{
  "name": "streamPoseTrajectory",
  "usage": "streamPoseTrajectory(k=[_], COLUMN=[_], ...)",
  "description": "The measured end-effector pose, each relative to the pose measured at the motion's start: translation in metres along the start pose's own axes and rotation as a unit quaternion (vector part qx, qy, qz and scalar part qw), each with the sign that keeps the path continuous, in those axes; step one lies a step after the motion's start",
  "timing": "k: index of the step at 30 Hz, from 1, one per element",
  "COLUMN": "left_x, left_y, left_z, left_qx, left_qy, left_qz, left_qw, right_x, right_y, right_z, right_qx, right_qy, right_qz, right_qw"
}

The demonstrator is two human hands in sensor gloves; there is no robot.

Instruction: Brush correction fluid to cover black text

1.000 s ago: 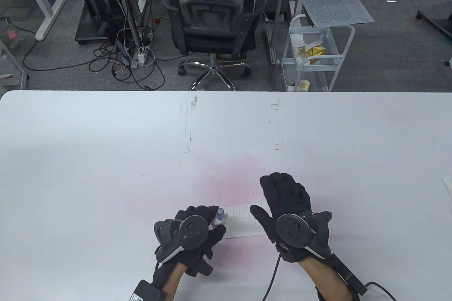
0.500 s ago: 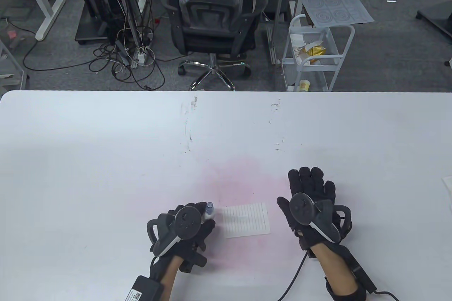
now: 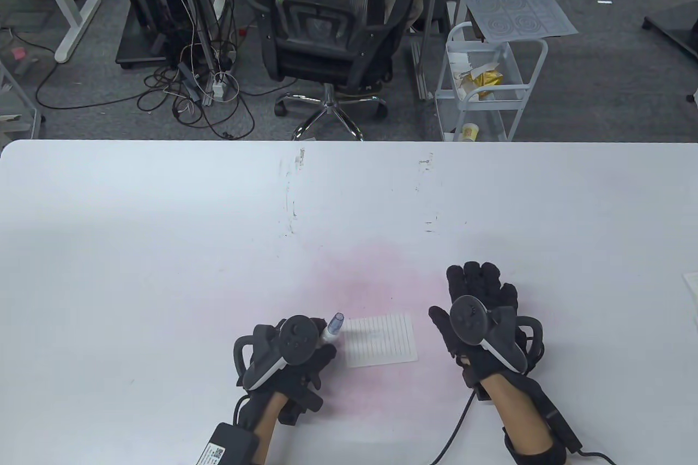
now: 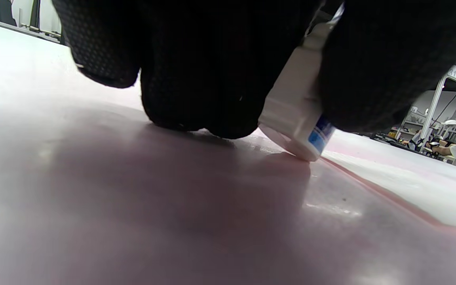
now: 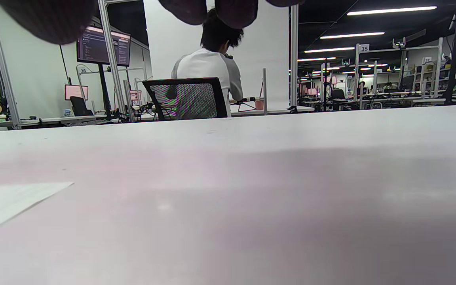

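Note:
A small lined paper lies on the white table near the front edge; its corner shows in the right wrist view. My left hand grips a white correction fluid bottle with a blue cap, tilted toward the paper's left edge. In the left wrist view the bottle touches the table with its lower edge, held between my fingers. My right hand is open and empty, just right of the paper. No black text on the paper is plain to see.
The table has a faint pink stain around the paper and scuff marks farther back. Another sheet's edge shows at the far right. A black office chair and a white cart stand beyond the table.
My right hand lifted off the paper and moved right, now open beside it. My left hand shifted slightly and the bottle tilted more toward the paper.

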State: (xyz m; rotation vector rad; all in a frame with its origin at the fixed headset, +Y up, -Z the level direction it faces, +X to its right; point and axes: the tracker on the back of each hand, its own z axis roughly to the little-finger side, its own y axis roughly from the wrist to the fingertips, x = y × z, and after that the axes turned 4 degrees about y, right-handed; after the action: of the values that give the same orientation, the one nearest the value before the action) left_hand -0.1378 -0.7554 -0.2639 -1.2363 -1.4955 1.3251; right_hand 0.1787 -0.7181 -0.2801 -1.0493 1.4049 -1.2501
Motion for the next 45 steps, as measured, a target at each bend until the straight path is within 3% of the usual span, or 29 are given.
streamPoseTrajectory(k=[15,20,25,33,45], left_x=[0.009,0.031,0.039,0.030,0.024], left_y=[-0.006,-0.017,-0.021,-0.016,-0.012], left_z=[0.005,0.015,0.018,0.024,0.031], left_qx=[0.006,0.014,0.026,0.046,0.060], left_qy=[0.047,0.035,0.045,0.105,0.118], left_qz=[0.008,-0.052,-0.108,-0.084,-0.045], left_qw=[0.999,0.998,0.993,0.990,0.990], right_x=[0.001,-0.001,0.000,0.004,0.020], right_y=[0.000,-0.001,-0.001,-0.003,-0.005], right_z=[0.000,0.000,0.000,0.000,-0.001], right_qx=[-0.004,-0.005,-0.009,-0.015,-0.024], right_qy=[0.002,0.007,0.008,0.003,-0.041], right_qz=[0.005,0.013,0.017,0.005,-0.062], right_qw=[1.000,1.000,1.000,1.000,0.997])
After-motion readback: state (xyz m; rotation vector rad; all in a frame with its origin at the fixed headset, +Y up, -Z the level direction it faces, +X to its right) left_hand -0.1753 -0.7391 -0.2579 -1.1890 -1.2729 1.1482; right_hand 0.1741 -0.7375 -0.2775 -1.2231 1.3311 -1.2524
